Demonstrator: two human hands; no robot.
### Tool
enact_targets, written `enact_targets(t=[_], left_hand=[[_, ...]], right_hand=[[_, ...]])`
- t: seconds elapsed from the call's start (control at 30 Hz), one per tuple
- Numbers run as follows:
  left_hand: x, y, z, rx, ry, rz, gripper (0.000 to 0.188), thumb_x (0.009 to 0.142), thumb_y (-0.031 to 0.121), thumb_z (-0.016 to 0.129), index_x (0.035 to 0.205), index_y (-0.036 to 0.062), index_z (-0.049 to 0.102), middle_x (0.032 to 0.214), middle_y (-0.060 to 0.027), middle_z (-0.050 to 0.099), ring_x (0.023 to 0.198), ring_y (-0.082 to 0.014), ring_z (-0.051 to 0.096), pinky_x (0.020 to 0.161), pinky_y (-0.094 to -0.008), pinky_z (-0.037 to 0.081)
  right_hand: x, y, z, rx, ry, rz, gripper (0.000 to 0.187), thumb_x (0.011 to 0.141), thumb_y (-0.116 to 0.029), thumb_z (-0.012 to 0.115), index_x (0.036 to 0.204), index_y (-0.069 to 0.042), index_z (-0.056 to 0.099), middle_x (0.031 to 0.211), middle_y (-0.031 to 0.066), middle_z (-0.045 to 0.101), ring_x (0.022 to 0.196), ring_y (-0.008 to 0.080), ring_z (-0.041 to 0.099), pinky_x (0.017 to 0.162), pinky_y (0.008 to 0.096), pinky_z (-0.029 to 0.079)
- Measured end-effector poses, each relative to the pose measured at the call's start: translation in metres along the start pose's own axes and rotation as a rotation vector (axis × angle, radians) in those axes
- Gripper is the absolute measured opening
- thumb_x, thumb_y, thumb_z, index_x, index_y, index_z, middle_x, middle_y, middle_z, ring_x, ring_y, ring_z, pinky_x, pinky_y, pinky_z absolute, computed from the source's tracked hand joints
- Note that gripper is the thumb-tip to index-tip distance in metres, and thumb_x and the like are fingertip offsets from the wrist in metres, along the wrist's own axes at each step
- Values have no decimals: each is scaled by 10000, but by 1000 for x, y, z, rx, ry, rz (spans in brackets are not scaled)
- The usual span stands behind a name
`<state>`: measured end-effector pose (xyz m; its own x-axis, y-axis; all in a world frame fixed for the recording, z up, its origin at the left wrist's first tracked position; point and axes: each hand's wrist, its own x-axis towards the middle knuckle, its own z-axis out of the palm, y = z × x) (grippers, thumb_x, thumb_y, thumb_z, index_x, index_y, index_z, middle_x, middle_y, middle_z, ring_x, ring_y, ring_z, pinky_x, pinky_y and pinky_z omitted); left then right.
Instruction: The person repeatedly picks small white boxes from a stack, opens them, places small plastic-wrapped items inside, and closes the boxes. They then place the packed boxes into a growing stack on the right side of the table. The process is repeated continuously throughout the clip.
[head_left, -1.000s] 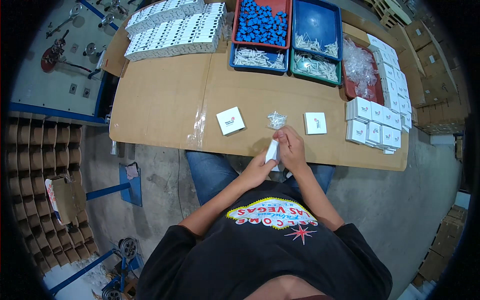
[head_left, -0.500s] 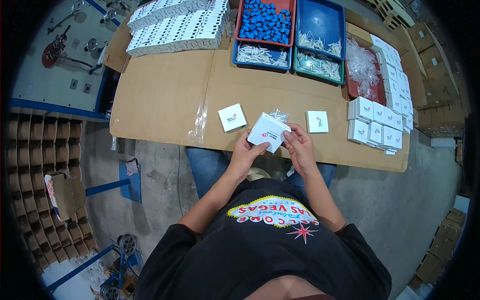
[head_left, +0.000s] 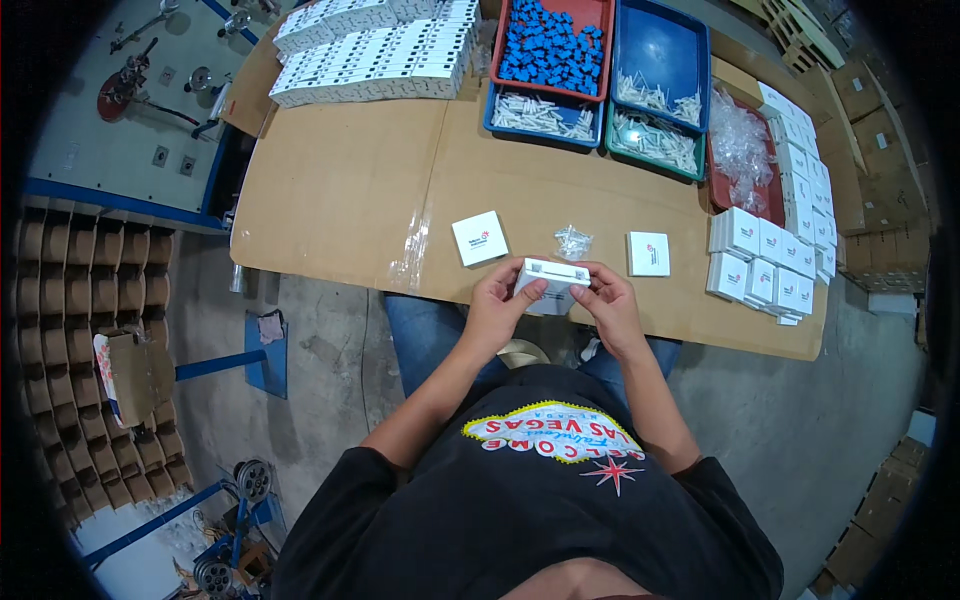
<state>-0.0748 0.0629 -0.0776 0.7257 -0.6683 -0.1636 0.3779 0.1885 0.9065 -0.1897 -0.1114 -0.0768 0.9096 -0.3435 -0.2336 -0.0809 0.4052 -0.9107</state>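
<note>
Between my two hands I hold a small white box (head_left: 553, 288), tilted so that one narrow side faces up. My left hand (head_left: 497, 305) grips its left end, thumb on the front. At the right end, my right hand (head_left: 610, 305) pinches it with thumb and fingers. Just beyond the box, a small clear plastic bag with pale pieces (head_left: 572, 243) lies on the cardboard-covered table (head_left: 340, 210). A flat white box (head_left: 480, 239) rests to the left of my hands, and another white box (head_left: 648, 254) to the right.
Stacked white boxes (head_left: 380, 70) fill the far left. At the back stand a red tray of blue pieces (head_left: 498, 75), blue trays (head_left: 665, 15) with white plugs and a green tray (head_left: 650, 164). Right of these are a red tray of clear bags (head_left: 740, 150) and piled white boxes (head_left: 765, 245).
The held box has turned from showing its broad printed face to showing a narrow side. The clear bag behind it shows fully now. The whole view has shifted slightly.
</note>
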Motion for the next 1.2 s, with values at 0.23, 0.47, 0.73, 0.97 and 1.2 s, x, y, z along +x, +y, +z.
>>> enact_targets(t=[0.23, 0.47, 0.73, 0.97, 1.2], left_hand=[[0, 3, 7, 28, 10, 11, 313, 1006, 99, 741, 1283, -10, 643, 1177, -53, 720, 1098, -122, 653, 969, -287, 528], [-2, 12, 12, 10, -17, 38, 347, 1008, 80, 728, 1328, -5, 627, 1227, -77, 708, 1148, -145, 646, 1023, -303, 508], [-8, 30, 8, 21, -137, 79, 370, 1007, 93, 726, 1347, -13, 625, 1290, -97, 693, 1199, -174, 644, 1052, -331, 510], [-12, 40, 11, 2, -135, 99, 379, 984, 78, 747, 1333, -9, 630, 1296, -108, 697, 1204, -186, 653, 1060, -335, 515], [-14, 40, 11, 9, -141, 117, 378, 985, 75, 745, 1335, -9, 627, 1303, -114, 696, 1207, -189, 657, 1062, -336, 519]], right_hand=[[4, -2, -5, -40, -13, -43, 405, 970, -61, 764, 1348, 20, 646, 1239, 95, 726, 1141, 158, 669, 1011, 311, 529], [2, -7, -3, -56, -4, -52, 376, 966, -65, 770, 1317, 13, 660, 1214, 77, 728, 1121, 148, 670, 996, 297, 532], [-2, -23, 0, -108, -67, -85, 360, 943, -27, 781, 1283, 8, 671, 1226, 66, 728, 1106, 140, 673, 983, 300, 547], [-5, -34, 5, -86, -112, -161, 380, 922, 8, 786, 1282, 17, 665, 1242, 92, 730, 1123, 154, 683, 988, 309, 556], [-7, -42, 9, -79, -117, -157, 387, 920, 24, 781, 1287, 24, 660, 1241, 107, 731, 1141, 167, 683, 1010, 318, 557]])
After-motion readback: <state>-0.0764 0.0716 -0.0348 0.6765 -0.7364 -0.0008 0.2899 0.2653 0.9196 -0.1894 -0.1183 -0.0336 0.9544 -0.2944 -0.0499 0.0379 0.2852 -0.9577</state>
